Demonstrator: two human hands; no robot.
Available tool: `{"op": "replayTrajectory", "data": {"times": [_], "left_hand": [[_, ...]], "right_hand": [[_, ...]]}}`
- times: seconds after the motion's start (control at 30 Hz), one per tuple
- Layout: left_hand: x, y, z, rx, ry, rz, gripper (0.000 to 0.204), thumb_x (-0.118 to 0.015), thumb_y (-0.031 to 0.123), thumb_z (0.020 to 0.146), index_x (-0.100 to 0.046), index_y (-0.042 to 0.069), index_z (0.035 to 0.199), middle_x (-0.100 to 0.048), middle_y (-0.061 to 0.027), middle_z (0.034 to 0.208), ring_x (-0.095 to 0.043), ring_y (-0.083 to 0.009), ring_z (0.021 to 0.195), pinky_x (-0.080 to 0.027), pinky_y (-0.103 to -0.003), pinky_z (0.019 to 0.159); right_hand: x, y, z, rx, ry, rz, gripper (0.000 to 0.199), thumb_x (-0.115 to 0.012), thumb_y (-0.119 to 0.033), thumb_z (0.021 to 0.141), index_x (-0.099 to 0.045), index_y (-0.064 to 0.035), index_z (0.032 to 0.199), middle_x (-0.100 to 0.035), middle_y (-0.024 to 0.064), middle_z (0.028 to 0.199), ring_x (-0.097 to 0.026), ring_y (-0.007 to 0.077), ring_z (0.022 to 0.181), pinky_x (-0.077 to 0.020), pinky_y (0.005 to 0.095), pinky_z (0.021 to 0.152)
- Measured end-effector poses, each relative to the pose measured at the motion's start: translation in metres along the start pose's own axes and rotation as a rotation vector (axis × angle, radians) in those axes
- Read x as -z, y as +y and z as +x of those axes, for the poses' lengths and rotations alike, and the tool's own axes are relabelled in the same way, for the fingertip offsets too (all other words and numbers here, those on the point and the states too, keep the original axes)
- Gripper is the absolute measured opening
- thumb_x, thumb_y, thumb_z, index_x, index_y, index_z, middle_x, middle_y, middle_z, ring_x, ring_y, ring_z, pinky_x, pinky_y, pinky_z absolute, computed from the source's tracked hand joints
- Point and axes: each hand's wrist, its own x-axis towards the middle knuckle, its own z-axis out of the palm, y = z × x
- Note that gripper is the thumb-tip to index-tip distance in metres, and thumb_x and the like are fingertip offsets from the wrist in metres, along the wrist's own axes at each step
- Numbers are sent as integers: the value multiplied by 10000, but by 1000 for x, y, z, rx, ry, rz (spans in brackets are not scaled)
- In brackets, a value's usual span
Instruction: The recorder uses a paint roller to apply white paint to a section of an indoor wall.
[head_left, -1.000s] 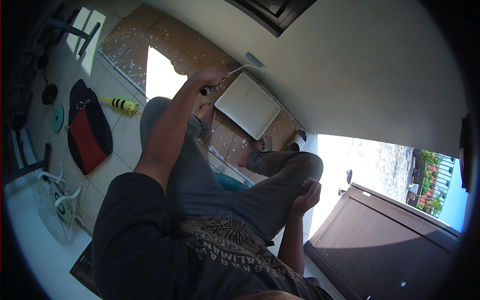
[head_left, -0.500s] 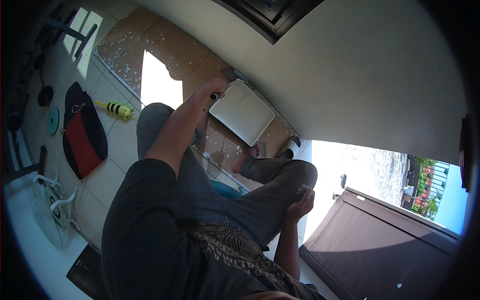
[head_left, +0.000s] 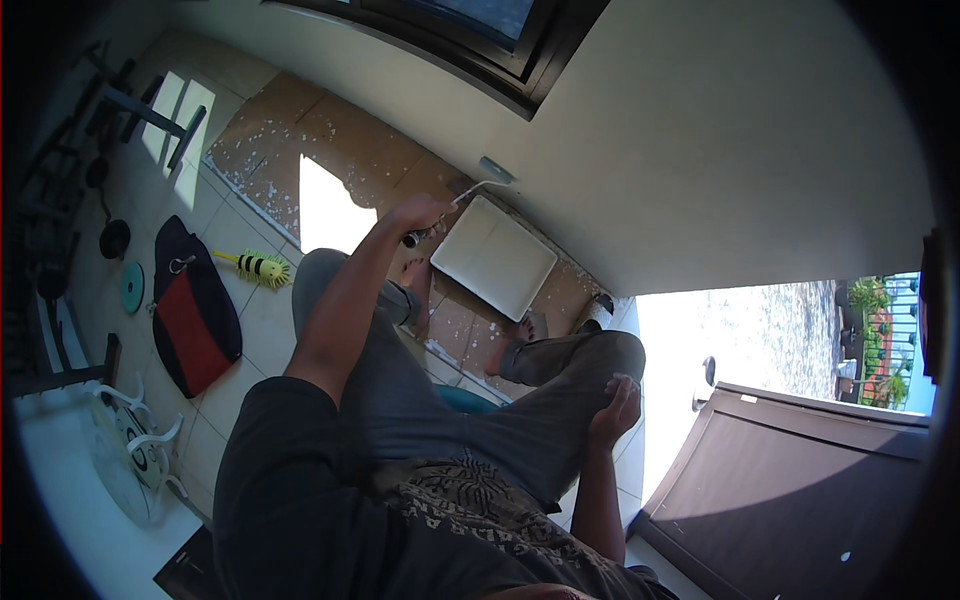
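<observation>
My left hand is closed round the dark handle of a paint roller, the handle's end poking out below my fist. Its thin bent wire frame runs up to a pale grey roller, which is at the base of the wall, just beyond the tray; whether it touches the wall I cannot tell. Below it a whitish rectangular paint tray lies on the floor in front of my feet. My right hand rests by my right knee, fingers loosely bent, with nothing visible in it.
Brown sheeting spattered with white runs along the plain wall. A dark window frame is above. At left lie a black-and-red bag, a yellow spiky toy and a teal disc. A brown door stands at right.
My left hand has moved up and away from the tray's near corner, and the roller is now higher, by the wall. My right hand stays at my knee. The view has shifted slightly.
</observation>
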Motion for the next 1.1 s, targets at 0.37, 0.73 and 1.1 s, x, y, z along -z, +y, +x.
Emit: {"op": "replayTrajectory", "data": {"times": [0.37, 0.73, 1.1], "left_hand": [[-55, -37, -143, -183, 56, -375, 445, -560, 366, 1022, -664, -48, 899, -490, 1, 574, -455, -88, 456, -368, -275, 445], [-150, -51, -254, -95, 62, -642, 354, -485, 307, 1062, -638, -11, 1032, -466, 22, 632, -442, -61, 506, -364, -236, 461], [-180, -55, -220, -83, -147, -333, 220, -580, 239, 1014, -577, 30, 949, -497, 6, 691, -451, -71, 547, -376, -248, 495]], "right_hand": [[1, -12, -6, 10, -69, 54, 269, -528, -171, 1025, -680, 28, 927, -639, 66, 763, -573, 141, 685, -464, 292, 664], [-70, -34, -18, -385, -606, 401, 404, -563, -319, 1015, -649, 20, 812, -607, 68, 767, -602, 141, 724, -462, 299, 659], [-133, -27, -66, -693, -999, 583, 501, -496, -456, 1012, -613, -17, 1225, -644, 102, 1065, -602, 195, 990, -461, 354, 903]]}}
